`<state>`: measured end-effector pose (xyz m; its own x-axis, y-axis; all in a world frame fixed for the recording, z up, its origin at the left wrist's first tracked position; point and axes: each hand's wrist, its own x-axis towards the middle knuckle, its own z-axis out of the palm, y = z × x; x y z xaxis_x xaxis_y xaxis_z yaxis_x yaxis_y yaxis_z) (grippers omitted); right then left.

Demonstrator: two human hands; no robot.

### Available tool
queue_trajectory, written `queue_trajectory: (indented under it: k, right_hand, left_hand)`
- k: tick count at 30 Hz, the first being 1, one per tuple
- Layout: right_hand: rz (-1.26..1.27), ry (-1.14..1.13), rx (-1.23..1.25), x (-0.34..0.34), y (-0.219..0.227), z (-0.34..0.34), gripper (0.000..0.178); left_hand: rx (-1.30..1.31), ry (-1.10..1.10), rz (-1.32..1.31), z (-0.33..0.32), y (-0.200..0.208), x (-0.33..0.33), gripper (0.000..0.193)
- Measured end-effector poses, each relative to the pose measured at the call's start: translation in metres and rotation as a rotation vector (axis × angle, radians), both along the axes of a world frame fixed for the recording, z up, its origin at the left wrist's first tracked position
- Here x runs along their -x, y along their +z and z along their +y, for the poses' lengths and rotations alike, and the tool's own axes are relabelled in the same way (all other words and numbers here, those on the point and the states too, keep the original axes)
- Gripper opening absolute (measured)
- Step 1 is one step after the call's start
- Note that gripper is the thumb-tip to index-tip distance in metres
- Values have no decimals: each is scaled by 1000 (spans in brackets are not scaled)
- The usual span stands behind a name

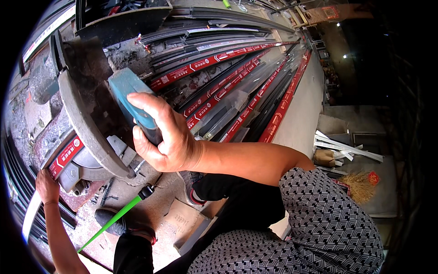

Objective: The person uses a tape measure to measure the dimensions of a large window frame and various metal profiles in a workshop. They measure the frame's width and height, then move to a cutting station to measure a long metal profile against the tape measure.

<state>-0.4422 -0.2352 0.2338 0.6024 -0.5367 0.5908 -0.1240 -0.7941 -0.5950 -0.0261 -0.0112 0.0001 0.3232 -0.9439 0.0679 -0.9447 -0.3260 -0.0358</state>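
Observation:
My right hand (pixel 171 137) is wrapped around the teal and black handle (pixel 129 93) of a chop saw. Curving beside that handle is the saw's dusty grey blade guard (pixel 84 116); the blade's cutting edge cannot be made out. At the lower left, my left hand (pixel 47 186) grips the end of a metal profile (pixel 67 156) covered with red printed film. The profile lies across the saw's base, against the metal clamp parts (pixel 93 160), and partly under the guard. My left fingertips are partly hidden behind it.
Long dark and red-filmed profiles (pixel 214 107) stretch away over the floor. A bright green tapered stick (pixel 112 223) slants near my shoe (pixel 109 220). A cardboard box (pixel 185 219) stands by my legs. White offcuts (pixel 346 148) and a straw broom (pixel 358 186) lie at right.

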Motion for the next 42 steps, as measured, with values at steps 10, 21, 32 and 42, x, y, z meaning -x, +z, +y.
queue_trajectory:
  k: [10,21,32,42]
  right_hand:
    - [39,-3,-24,7,-6,6,61]
    - [68,-3,-14,13,-13,12,59]
    - [68,22,-5,16,-19,13,59]
    - [-9,12,28,12,-23,13,65]
  left_hand:
    - [-31,19,22,-3,4,3,9]
    - [-6,4,12,0,-2,-2,11]
    - [11,-9,6,3,-10,-6,12]
    - [25,-25,5,-2,2,1,9]
